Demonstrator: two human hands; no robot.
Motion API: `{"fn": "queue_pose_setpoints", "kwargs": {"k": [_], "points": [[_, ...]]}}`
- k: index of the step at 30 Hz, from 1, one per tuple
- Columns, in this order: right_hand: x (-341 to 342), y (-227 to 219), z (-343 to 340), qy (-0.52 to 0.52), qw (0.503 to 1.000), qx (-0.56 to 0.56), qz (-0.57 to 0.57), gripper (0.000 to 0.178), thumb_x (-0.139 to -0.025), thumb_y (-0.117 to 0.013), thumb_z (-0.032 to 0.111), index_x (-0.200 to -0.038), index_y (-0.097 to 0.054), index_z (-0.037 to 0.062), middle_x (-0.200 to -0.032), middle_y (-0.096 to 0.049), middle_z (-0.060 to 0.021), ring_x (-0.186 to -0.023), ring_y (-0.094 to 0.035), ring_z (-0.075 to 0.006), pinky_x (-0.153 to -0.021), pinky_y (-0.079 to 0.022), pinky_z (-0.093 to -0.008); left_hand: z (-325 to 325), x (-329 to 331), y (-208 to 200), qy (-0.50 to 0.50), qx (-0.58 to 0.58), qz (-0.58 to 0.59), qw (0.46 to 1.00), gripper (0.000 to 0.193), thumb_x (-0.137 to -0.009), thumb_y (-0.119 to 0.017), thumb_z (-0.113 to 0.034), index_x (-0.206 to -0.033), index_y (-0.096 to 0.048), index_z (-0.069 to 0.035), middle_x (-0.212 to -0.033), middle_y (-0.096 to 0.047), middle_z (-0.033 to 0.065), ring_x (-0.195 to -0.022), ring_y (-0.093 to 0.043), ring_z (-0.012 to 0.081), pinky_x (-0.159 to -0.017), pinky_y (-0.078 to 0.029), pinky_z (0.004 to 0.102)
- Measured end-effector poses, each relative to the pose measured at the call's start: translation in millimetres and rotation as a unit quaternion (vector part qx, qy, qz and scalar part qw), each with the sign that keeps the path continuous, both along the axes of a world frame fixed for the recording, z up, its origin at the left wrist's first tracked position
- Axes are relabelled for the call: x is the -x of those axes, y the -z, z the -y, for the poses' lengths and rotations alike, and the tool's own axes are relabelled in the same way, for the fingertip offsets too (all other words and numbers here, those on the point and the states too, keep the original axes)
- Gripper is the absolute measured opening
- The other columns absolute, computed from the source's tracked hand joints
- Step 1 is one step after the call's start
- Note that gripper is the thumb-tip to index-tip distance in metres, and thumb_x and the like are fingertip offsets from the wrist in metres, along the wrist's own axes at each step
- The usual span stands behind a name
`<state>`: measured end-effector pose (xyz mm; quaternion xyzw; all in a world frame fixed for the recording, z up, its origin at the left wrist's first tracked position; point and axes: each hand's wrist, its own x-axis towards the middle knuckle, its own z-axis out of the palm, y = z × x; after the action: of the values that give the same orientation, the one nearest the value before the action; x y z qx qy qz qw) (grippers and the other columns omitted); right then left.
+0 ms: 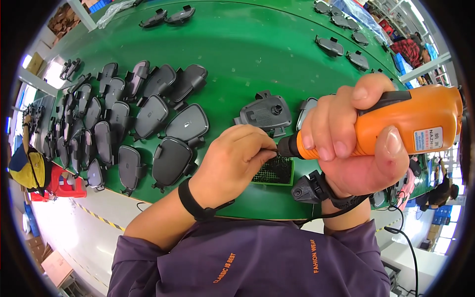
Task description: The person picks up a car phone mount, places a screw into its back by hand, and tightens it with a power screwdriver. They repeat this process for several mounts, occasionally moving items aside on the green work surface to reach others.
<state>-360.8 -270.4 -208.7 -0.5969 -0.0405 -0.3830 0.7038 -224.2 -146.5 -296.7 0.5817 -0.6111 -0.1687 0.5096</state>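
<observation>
My right hand (346,123) is wrapped round an orange electric screwdriver (420,119), which lies nearly level with its black nose toward the left. Thumb and forefinger of my left hand (235,153) are pinched right at the tip of that nose; whatever they hold is too small and covered to make out. Under the fingertips sits a small green tray (293,173) with a black gridded or dotted filling, partly hidden by my hand. Just beyond it a black phone holder (264,115) lies back side up, showing a round knob. Another holder (307,110) is half hidden behind my right fingers.
Many black phone holders (153,116) crowd the left of the green table (237,54). More lie at the far edge and far right (330,46). A black strap with a small device (308,189) is on my right wrist, with a cable (413,247) at right. Other people are in the background.
</observation>
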Motion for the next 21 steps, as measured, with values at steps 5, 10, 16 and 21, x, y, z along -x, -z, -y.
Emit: {"fn": "queue_pose_setpoints", "kwargs": {"k": [5, 10, 16, 21], "points": [[-6.2, -2.8, -3.0, -0.005, 1.0, 0.004, -0.014, 0.04, -0.093, -0.057, 0.038, -0.115, -0.049, 0.0048, -0.067, -0.052, -0.0019, -0.057, -0.05, -0.0148, -0.06, -0.048, -0.0332, -0.2, -1.7, 1.2, 0.0, 0.029, -0.011, 1.0, 0.014, -0.081, -0.072, -0.002, -0.093, -0.065, -0.002, -0.089, -0.065, 0.0132, -0.086, -0.063, 0.0342, -0.078, -0.051, 0.0415], [-10.7, -7.2, -1.5, -0.004, 1.0, 0.018, -0.016, 0.041, -0.093, -0.057, 0.038, -0.115, -0.049, 0.0049, -0.068, -0.052, -0.0017, -0.058, -0.051, -0.0146, -0.061, -0.048, -0.0333, -0.4, -6.5, -1.9, -0.011, 0.008, 0.001, 1.0, 0.014, -0.081, -0.072, -0.001, -0.093, -0.065, -0.002, -0.089, -0.066, 0.012, -0.085, -0.063, 0.0338, -0.077, -0.05, 0.0405], [-14.0, -10.6, 4.4, -0.026, 0.999, 0.023, -0.005, 0.042, -0.093, -0.055, 0.039, -0.117, -0.049, 0.0045, -0.068, -0.053, -0.0017, -0.058, -0.051, -0.0144, -0.061, -0.048, -0.0333, 0.6, -7.6, -3.2, -0.023, 0.011, -0.026, 0.999, 0.015, -0.08, -0.073, -0.002, -0.094, -0.066, -0.003, -0.089, -0.067, 0.011, -0.084, -0.063, 0.0322, -0.076, -0.05, 0.0394], [-25.0, -12.1, 7.5, -0.015, 0.998, 0.058, -0.024, 0.039, -0.094, -0.055, 0.037, -0.115, -0.051, 0.0041, -0.068, -0.054, -0.002, -0.058, -0.051, -0.0148, -0.061, -0.048, -0.0339, 5.3, -11.4, 1.1, -0.084, 0.039, 0.014, 0.996, 0.017, -0.08, -0.074, -0.003, -0.096, -0.068, -0.002, -0.093, -0.068, 0.0107, -0.086, -0.064, 0.0307, -0.08, -0.051, 0.0386]]}}
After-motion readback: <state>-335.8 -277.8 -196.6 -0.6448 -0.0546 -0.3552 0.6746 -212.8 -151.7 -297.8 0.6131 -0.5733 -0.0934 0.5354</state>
